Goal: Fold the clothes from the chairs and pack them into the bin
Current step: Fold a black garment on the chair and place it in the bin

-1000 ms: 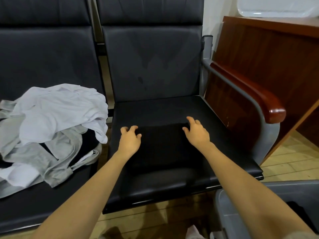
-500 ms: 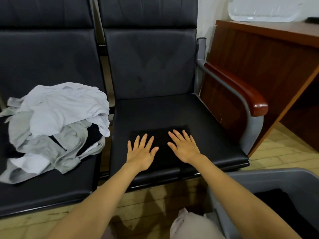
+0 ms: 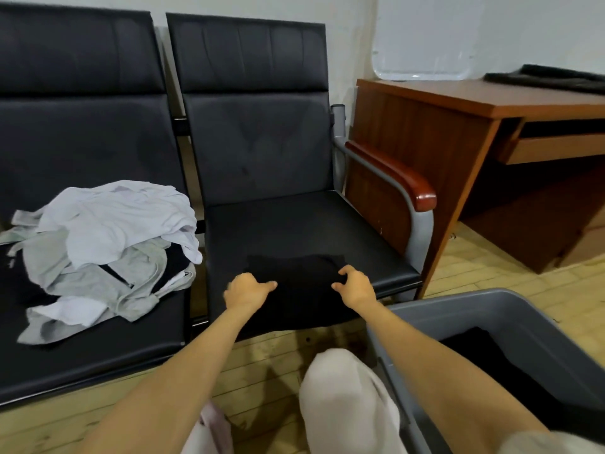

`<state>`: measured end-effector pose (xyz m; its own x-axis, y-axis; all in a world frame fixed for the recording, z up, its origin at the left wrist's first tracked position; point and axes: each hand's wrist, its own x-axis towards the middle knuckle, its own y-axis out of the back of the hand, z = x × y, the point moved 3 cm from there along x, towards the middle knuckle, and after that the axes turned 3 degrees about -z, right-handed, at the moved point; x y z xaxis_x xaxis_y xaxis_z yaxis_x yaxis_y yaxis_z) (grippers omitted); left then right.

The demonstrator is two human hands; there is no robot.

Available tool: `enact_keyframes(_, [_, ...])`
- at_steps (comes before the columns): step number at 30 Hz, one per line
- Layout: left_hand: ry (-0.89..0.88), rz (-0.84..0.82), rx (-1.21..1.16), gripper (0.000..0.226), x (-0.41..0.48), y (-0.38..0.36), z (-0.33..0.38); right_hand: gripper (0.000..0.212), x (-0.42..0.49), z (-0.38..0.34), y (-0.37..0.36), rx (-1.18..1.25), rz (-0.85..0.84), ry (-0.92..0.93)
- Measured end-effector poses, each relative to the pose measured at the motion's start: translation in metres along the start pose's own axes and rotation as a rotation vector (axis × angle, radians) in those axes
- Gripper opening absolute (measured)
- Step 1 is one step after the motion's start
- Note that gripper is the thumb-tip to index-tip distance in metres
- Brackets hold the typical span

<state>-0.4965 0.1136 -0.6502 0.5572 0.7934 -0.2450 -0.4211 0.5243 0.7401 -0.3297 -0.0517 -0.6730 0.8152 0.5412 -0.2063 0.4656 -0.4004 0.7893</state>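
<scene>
My left hand point(image 3: 249, 289) and right hand point(image 3: 356, 285) sit at the two sides of the folded black garment point(image 3: 301, 286), which lies at the front of the right chair seat point(image 3: 294, 221), its near edge reaching past the seat's front. On both hands the fingers are curled in and clamped on the cloth's side edges, thumbs pointing inward toward each other across the fabric. How far the fingertips tuck under the cloth I cannot tell, black on black. On the left chair seat point(image 3: 98, 352) lies the pile of white and grey clothes point(image 3: 108, 240), unfolded, well apart from my left hand. The grey bin point(image 3: 491, 311) stands on the floor just beside my right forearm, with something dark inside it.
</scene>
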Motion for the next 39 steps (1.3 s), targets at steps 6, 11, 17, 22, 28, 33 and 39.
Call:
enact_keyframes(6, [-0.269, -0.140, -0.291, 0.054, -0.046, -0.012, 0.070, 0.027, -0.048, 0.044, 0.064, 0.127, 0.162, 0.079])
enact_keyframes(11, [-0.485, -0.287, -0.217, 0.056, -0.072, -0.075, 0.139, 0.028, -0.094, 0.123, 0.121, 0.175, 0.310, 0.030])
enact_keyframes(17, [-0.664, -0.528, 0.209, 0.041, -0.085, -0.222, 0.204, 0.033, -0.110, 0.246, 0.131, 0.145, 0.347, -0.206])
enact_keyframes(22, [-0.685, -0.710, 0.378, 0.057, -0.087, -0.340, 0.232, 0.035, -0.101, 0.346, 0.111, 0.198, 0.307, -0.416])
enact_keyframes(28, [-0.723, -0.842, 0.546, 0.071, -0.064, -0.439, 0.262, 0.038, -0.082, 0.422, 0.094, 0.264, 0.346, -0.584])
enact_keyframes(33, [-0.826, -0.834, 0.499, 0.075, -0.037, -0.489, 0.288, 0.039, -0.066, 0.445, 0.082, 0.311, 0.478, -0.660])
enact_keyframes(39, [-0.736, -0.861, 0.840, 0.074, -0.021, -0.525, 0.250, 0.049, -0.054, 0.456, 0.054, 0.074, 0.024, -0.839])
